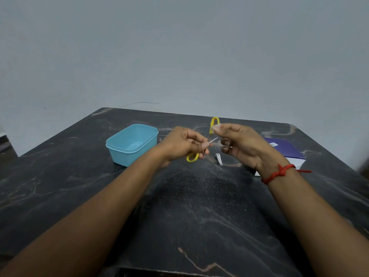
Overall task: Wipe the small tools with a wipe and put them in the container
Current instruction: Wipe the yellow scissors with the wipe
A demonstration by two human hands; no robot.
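— What are the hands holding?
— My left hand [183, 144] and right hand [241, 144] both pinch the yellow scissors [211, 128], fingers curled.
— And the rest?
— The nail clipper [219, 159] lies just below them. The blue container [129, 156] sits left of my left hand.

A dark, marble-patterned table [199, 206] is standing against a bare, pale grey wall [179, 47] in what is looking like a plain room in a home. A blue plastic container [119, 150], a nail clipper [218, 159] and a purple box [285, 148] are lying on it.
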